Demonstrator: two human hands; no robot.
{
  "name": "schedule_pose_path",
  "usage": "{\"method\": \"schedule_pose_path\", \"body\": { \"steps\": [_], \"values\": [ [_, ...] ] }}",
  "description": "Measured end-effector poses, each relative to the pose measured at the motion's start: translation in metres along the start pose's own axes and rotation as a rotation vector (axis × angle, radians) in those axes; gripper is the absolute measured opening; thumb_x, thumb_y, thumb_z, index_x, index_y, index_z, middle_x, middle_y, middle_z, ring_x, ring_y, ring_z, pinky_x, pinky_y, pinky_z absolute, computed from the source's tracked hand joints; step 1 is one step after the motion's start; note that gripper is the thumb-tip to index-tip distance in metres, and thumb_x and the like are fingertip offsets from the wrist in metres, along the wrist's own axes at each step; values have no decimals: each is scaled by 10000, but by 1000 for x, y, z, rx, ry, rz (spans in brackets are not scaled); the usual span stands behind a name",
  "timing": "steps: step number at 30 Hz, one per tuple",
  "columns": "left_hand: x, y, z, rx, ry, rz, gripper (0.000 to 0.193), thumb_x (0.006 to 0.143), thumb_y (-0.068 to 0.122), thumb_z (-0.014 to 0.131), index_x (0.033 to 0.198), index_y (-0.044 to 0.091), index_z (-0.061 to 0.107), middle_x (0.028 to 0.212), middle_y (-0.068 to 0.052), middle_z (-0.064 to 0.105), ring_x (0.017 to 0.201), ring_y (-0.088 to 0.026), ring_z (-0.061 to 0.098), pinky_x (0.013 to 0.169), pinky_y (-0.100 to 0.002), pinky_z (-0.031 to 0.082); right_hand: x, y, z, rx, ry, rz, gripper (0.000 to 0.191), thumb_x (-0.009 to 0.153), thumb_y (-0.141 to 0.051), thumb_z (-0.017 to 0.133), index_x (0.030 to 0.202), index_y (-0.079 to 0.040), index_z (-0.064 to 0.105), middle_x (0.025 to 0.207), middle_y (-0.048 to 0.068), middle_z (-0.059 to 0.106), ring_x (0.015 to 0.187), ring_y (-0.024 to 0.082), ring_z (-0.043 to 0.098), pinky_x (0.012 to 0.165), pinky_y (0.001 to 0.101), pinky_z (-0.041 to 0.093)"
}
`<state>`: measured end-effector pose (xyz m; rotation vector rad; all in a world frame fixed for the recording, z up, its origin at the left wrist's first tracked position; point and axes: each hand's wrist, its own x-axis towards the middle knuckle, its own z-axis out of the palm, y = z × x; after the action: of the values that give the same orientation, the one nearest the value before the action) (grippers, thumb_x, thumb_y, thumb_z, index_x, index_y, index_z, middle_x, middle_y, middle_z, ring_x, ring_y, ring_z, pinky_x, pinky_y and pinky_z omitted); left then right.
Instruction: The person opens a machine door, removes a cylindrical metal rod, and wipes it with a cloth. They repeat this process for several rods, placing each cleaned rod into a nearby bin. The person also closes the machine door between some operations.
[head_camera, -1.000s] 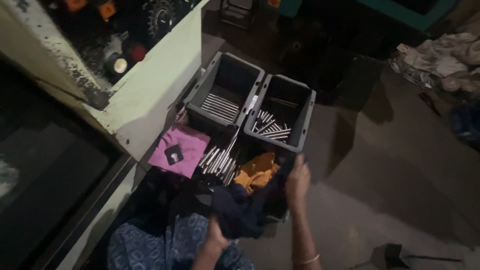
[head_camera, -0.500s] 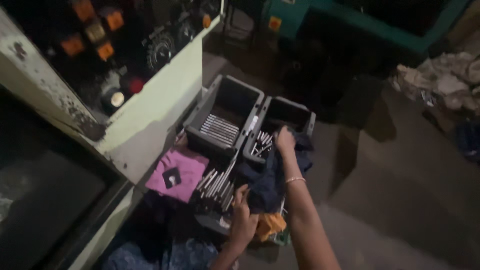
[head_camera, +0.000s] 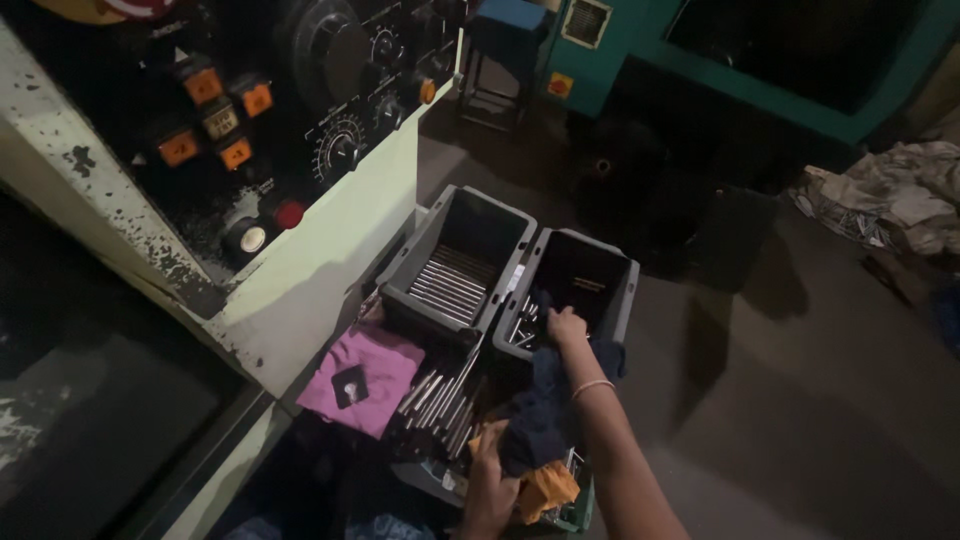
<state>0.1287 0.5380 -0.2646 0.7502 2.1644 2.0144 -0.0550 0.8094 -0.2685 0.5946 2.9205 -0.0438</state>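
Note:
My right hand (head_camera: 566, 326) reaches over the near rim of the right grey bin (head_camera: 622, 300), fingers curled down among the metal rods (head_camera: 524, 330) lying there. A dark blue cloth (head_camera: 540, 412) is bunched around that hand and trails back along my forearm. My left hand (head_camera: 490, 482) is lower, gripping the near end of the same cloth beside an orange rag (head_camera: 548, 490). The left grey bin (head_camera: 432, 248) holds a row of metal rods (head_camera: 448, 285). More loose rods (head_camera: 440, 400) lie in a tray in front of the two bins.
A pale green machine (head_camera: 330, 270) with a dark control panel of knobs and orange buttons (head_camera: 225, 120) stands at the left. A pink cloth (head_camera: 362, 378) lies by its base. A teal machine (head_camera: 760, 70) and crumpled rags (head_camera: 890, 195) are across the concrete floor.
My right hand has swung from near my lap forward to the right bin, carrying the dark cloth with it. The camera has tilted up, showing more of the control panel.

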Motion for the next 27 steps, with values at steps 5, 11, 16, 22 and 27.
{"method": "schedule_pose_path", "body": {
  "steps": [5, 11, 16, 22, 27],
  "values": [
    [-6, -2, -3, -69, 14, -150, 466, 910, 202, 638, 1288, -64, 578, 1332, -205, 609, 1293, -348, 578, 1090, -388, 421, -3, -4, -12, -113, 37, -31, 369, 989, -356, 469, 1312, -356, 647, 1307, 188, 522, 1233, 411, 501, 1036, 554, 385],
    [-23, 9, -5, -143, 47, -141, 466, 899, 162, 659, 1294, -70, 575, 1364, -208, 612, 1296, -331, 596, 1086, -377, 418, -14, -3, -8, -354, 269, -135, 291, 904, -349, 540, 1074, -313, 774, 1196, 88, 604, 1143, 292, 545, 962, 495, 406],
    [-27, 30, -15, -120, 44, -154, 452, 924, 157, 634, 1321, -46, 562, 1301, -183, 655, 1258, -299, 644, 1076, -351, 453, -25, -5, -7, -296, 346, -224, 262, 926, -297, 546, 925, -200, 789, 1102, 71, 670, 1081, 291, 604, 896, 512, 437],
    [-31, 53, -17, -260, -9, -199, 624, 910, 168, 687, 1417, -30, 383, 1426, -180, 533, 1400, -308, 512, 1168, -375, 360, -47, 17, -12, -177, 93, -362, 211, 934, -195, 547, 912, -115, 740, 957, 135, 727, 955, 339, 661, 869, 543, 491],
    [-29, 49, -16, 55, 268, 84, 625, 994, 256, 586, 1501, -11, 337, 1583, -246, 342, 1490, -397, 314, 1202, -488, 289, -87, 48, -31, 281, 185, -283, 345, 934, -320, 644, 1101, -28, 718, 997, 197, 710, 920, 385, 648, 800, 475, 511]
  ]
}}
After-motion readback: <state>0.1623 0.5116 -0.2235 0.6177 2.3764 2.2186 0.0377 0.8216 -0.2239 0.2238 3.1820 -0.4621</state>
